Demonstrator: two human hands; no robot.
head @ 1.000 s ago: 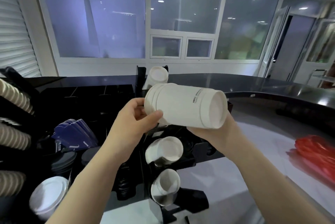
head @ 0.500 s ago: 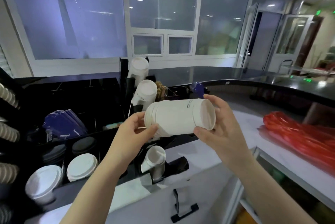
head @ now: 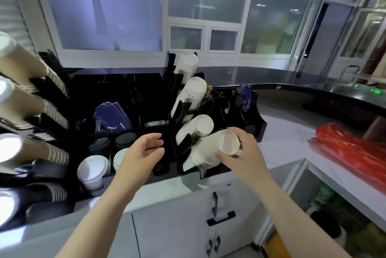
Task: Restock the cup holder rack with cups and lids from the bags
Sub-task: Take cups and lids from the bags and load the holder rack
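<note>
Right hand (head: 243, 154) has its fingers wrapped round the open end of a white paper cup stack (head: 211, 152), which sits tilted in the lowest slot of the black plastic cup holder rack (head: 183, 111). Left hand (head: 142, 152) hovers just left of that rack, fingers loose, gripping nothing. Red plastic bag (head: 353, 151) lies well right of the rack on the white counter (head: 277, 138)

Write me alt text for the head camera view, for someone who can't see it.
A person's right hand holds a stack of white cups at its outer end, in the lowest slot of a black cup holder rack on a counter. The left hand hovers open beside it, holding nothing. White stacks fill the three slots above, and a red bag lies to the right.
</note>
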